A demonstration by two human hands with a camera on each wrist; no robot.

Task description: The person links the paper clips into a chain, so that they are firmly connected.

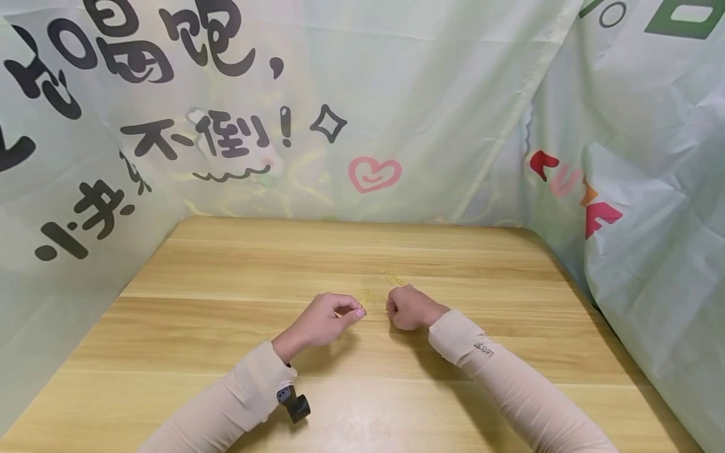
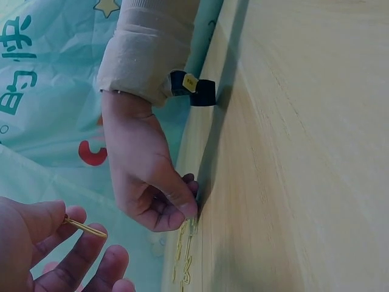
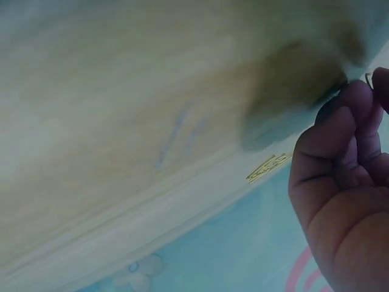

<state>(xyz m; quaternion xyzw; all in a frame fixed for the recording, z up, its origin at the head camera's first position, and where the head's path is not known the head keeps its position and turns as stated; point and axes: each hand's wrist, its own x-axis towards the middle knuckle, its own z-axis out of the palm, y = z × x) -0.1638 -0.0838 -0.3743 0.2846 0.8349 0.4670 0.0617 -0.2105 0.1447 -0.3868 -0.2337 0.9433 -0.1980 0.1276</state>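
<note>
My left hand pinches a gold paper clip between thumb and index finger, a little above the table. The other fingers are spread loosely below it in the left wrist view. Just to the right, my right hand has its fingers curled and its fingertips low at the tabletop. A bit of bent wire, a paper clip, shows between its fingertips in the right wrist view, mostly hidden. Several gold paper clips lie between the hands, and more loose clips lie just beyond the right hand.
The wooden table reaches back to a pale green printed curtain, which also hangs along both sides. A small black camera is strapped at the left wrist. Light sleeves cover both forearms.
</note>
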